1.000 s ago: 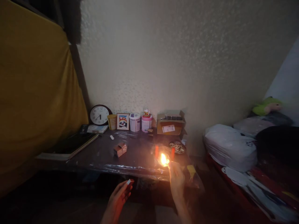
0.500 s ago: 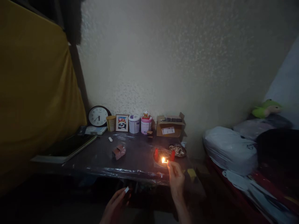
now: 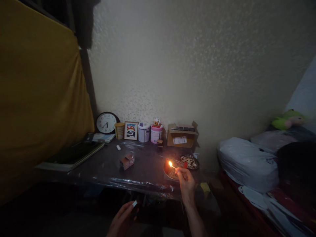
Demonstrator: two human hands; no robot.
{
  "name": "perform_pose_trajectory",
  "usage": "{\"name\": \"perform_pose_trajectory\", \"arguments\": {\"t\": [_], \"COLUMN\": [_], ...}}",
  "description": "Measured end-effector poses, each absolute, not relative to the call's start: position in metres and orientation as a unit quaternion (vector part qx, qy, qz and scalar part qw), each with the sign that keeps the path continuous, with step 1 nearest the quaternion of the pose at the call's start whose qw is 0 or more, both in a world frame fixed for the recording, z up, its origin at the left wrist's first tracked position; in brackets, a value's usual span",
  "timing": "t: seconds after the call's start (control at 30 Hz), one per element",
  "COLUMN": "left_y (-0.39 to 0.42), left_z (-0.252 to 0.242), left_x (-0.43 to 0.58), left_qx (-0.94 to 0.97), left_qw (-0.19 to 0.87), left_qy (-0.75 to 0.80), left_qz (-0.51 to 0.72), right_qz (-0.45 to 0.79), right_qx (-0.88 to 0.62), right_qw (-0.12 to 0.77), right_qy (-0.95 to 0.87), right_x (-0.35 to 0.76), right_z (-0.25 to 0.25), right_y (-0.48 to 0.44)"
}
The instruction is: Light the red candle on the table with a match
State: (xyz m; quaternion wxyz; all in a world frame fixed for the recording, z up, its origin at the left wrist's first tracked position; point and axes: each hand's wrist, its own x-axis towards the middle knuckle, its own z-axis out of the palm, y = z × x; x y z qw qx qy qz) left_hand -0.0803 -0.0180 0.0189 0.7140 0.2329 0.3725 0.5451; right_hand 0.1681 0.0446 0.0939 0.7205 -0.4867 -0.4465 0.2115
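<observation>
Between the thumb and fingertips of my right hand point(image 3: 186, 184) is a burning match point(image 3: 173, 167), its flame pointing up and left. The match is over a round plate point(image 3: 165, 173) on the table. A red upright piece point(image 3: 185, 164), perhaps a candle, stands at the plate's right side; glare blurs another red shape at its left. Low in front of the table edge, my left hand point(image 3: 122, 215) is closed around a small box with a pale end point(image 3: 134, 203), apparently a matchbox; most of it is dark. Behind the plate lies a dish of matchsticks point(image 3: 189, 162).
On the table point(image 3: 145, 164) is a stack of brown matchboxes point(image 3: 127, 162). A clock point(image 3: 107, 123), a picture frame point(image 3: 131, 130), a purple-lidded can point(image 3: 144, 132), a pink can point(image 3: 156, 134) and a cardboard box point(image 3: 182, 136) line the wall. White bags point(image 3: 247, 161) lie at right.
The burning match has risen and tilted up, its flame now by the left red shape. My left hand still holds the small box. The view has shifted slightly.
</observation>
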Motion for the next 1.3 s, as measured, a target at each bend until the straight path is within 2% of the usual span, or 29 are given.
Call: {"name": "perform_pose_trajectory", "arguments": {"t": [0.23,1.0,1.3], "left_y": [-0.014,-0.035,-0.03], "left_z": [0.009,0.046,0.038], "left_x": [-0.081,-0.075,-0.075], "left_qx": [0.247,0.248,0.215], "left_qw": [0.711,0.69,0.69], "left_qy": [0.371,0.372,0.392], "left_qz": [0.544,0.569,0.57], "right_qz": [0.182,0.115,0.103], "right_qx": [-0.499,-0.523,-0.529], "right_qw": [0.72,0.685,0.673], "right_qy": [-0.446,-0.494,-0.506], "right_x": [0.168,0.168,0.168], "right_z": [0.096,0.09,0.089], "right_y": [0.069,0.098,0.1]}}
